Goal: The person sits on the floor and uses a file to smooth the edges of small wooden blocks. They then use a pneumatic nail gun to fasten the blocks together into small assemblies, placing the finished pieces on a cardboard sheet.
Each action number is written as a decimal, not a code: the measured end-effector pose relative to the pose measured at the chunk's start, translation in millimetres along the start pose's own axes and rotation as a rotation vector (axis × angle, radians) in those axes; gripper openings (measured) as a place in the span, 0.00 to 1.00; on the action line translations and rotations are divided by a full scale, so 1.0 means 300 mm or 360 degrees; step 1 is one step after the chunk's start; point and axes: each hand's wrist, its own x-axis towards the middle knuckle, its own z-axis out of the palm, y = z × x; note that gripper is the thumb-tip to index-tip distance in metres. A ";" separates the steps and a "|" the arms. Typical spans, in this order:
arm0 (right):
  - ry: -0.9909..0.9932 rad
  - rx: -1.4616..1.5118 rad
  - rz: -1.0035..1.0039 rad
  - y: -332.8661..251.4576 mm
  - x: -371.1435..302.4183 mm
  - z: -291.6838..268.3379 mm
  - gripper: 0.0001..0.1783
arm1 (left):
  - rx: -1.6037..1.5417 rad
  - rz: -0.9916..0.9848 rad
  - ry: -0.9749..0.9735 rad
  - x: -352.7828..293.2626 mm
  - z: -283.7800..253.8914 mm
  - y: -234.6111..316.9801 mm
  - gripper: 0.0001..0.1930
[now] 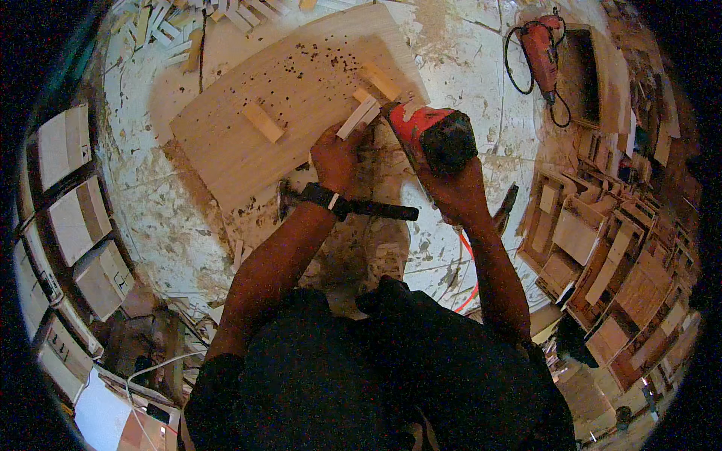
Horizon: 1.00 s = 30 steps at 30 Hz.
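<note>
My right hand [455, 188] is wrapped round the grip of a red and black nail gun [421, 128]. The gun's nose points left and meets the end of a small pale wood block [359, 119]. That block is pinched in the fingers of my left hand [335, 159], above a wide wooden panel [226, 150]. Two more wood strips, one left of centre [263, 122] and one near the far right edge [380, 81], lie on the panel. Below my left wrist is a hammer with a black handle [387, 210]; my wrist partly covers it.
Dark bits [323, 60] are scattered across the panel. Many pale wood strips [162, 30] lie at the far left. A red corded power tool [539, 56] rests at the far right. Stacked wooden pieces [594, 248] stand on the right, with boxy wooden parts [79, 218] on the left. A red hose [471, 270] runs beside my right forearm.
</note>
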 end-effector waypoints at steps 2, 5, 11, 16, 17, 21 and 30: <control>-0.0008 0.0014 -0.0004 -0.001 -0.002 -0.002 0.16 | -0.0185 0.0012 -0.0007 -0.007 0.006 0.012 0.17; -0.0010 0.0106 -0.0011 0.000 -0.004 0.003 0.16 | 0.0046 -0.0123 -0.0018 -0.013 0.000 0.034 0.17; -0.0144 0.0111 0.0169 0.006 -0.002 0.005 0.19 | 0.0424 -0.0032 -0.0068 -0.013 -0.013 0.069 0.17; -0.0128 0.0084 0.0050 0.015 0.002 0.001 0.19 | 0.0456 0.0105 -0.0051 -0.016 -0.014 0.067 0.17; -0.0088 0.0087 -0.0016 0.020 0.004 0.003 0.18 | 0.0444 0.0071 -0.0050 -0.017 -0.014 0.066 0.17; -0.0074 -0.0010 -0.0100 0.043 0.013 0.012 0.19 | 0.0254 -0.0101 -0.0058 -0.023 -0.012 0.069 0.16; -0.0226 -0.0009 -0.0079 0.012 0.030 -0.017 0.22 | 0.0251 0.0016 -0.0026 -0.018 -0.005 0.060 0.15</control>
